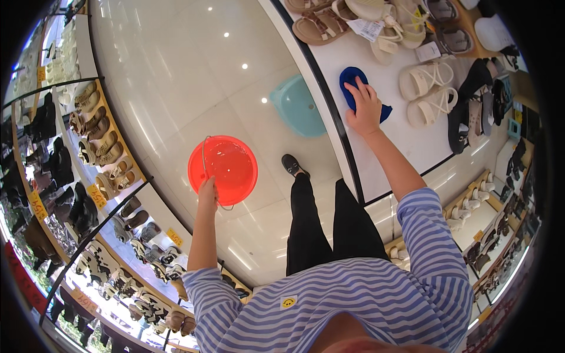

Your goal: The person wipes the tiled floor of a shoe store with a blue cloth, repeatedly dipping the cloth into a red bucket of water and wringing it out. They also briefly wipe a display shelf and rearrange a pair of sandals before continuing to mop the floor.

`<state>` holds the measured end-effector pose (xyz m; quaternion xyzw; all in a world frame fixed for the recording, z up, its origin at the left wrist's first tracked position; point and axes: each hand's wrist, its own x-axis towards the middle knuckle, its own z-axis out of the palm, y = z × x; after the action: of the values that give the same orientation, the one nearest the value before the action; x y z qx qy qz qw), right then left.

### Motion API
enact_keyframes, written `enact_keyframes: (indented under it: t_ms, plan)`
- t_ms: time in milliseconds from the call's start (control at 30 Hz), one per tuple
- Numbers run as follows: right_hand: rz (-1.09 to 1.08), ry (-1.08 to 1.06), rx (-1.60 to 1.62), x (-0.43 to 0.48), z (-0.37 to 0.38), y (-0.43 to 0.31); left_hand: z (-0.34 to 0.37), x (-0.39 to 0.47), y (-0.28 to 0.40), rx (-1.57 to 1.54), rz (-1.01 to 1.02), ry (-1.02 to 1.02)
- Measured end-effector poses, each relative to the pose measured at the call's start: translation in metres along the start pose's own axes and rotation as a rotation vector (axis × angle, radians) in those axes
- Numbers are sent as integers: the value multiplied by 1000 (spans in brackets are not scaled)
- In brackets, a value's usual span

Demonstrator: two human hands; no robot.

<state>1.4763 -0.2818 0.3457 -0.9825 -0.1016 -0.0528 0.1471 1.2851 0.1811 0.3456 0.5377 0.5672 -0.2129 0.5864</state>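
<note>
My left hand (208,192) grips the thin metal handle of a red plastic bucket (238,167), held out over the tiled floor. Its inside looks glossy, and small reflections show in it. On the white display platform (375,163), my right hand (366,106) rests on a dark blue cloth (351,75). The fingers are spread over the cloth and hide part of it. A pair of cream strappy sandals (426,81) stands just right of the cloth.
A light blue plastic stool or basin (298,106) is on the floor against the platform's black-trimmed edge. Brown sandals (320,26) and other tagged footwear crowd the platform's far end. Shoe racks (119,167) with orange price cards curve along the left. More shelves (481,207) stand at right.
</note>
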Motion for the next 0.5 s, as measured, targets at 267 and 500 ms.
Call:
enact_keyframes:
  t_ms: [267,500]
  plan:
    - [-174,33,34,37,1,-4,82,145,54,-180,1,-14]
    - [-205,18,65,41,-3,-2,171,236,94,-160,160,-32]
